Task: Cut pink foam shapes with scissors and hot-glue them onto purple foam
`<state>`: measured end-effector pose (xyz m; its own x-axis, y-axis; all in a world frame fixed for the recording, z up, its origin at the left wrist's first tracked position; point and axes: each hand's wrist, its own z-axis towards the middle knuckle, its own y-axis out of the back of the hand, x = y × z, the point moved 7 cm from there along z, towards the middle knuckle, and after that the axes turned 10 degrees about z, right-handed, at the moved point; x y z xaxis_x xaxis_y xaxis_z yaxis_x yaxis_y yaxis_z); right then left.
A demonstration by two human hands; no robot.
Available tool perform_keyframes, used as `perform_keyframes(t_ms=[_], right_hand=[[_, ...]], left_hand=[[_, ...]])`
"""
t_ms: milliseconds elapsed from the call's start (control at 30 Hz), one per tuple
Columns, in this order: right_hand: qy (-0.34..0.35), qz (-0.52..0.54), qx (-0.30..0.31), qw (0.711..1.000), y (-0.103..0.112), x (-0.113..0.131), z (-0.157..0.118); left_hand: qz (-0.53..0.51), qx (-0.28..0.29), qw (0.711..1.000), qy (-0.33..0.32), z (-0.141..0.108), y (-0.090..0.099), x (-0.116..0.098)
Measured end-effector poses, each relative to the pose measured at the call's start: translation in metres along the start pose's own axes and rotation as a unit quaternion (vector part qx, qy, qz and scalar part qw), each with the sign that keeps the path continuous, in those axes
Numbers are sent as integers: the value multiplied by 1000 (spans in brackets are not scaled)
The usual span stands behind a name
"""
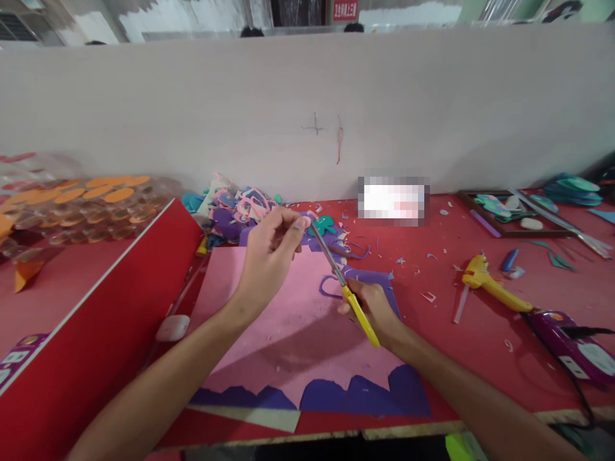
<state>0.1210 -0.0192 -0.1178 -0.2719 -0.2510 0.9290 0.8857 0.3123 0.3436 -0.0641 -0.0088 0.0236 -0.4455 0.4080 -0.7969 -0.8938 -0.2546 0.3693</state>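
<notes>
My left hand [273,250] is raised over the pink sheet [269,326], its thumb and fingers pinching a small pink piece [307,221]. My right hand [372,304] is closed round the scissors [353,304], which have yellow handles. Their blades point up and to the left, with the tips beside the pink piece. Beneath the pink sheet lies a purple sheet [365,400], its wavy edge showing at the front. A teal cut shape [323,225] lies behind the blades.
A heap of scraps [245,208] sits against the white partition [216,109]. At left stands a red divider [110,307] beside a white case [173,328]. To the right are a yellow glue gun [494,285], a purple power strip [571,346] and a dark tray [519,230].
</notes>
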Motion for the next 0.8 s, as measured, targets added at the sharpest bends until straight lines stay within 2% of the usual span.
perform_keyframes(t_ms=[200,400,600,800], right_hand=[[-8,36,19,999,-3,1,1],[33,137,12,990,-7,7,-3],[-9,235,18,972,-15,-7,-2],[-7,240,25,970,-12,9,-3]], left_hand=[[3,-3,1000,3,2,3,2],[31,19,999,1,1,-3,-1],[50,61,997,6,-5,-16,-2],[55,74,996,16,-9,-22,-3]])
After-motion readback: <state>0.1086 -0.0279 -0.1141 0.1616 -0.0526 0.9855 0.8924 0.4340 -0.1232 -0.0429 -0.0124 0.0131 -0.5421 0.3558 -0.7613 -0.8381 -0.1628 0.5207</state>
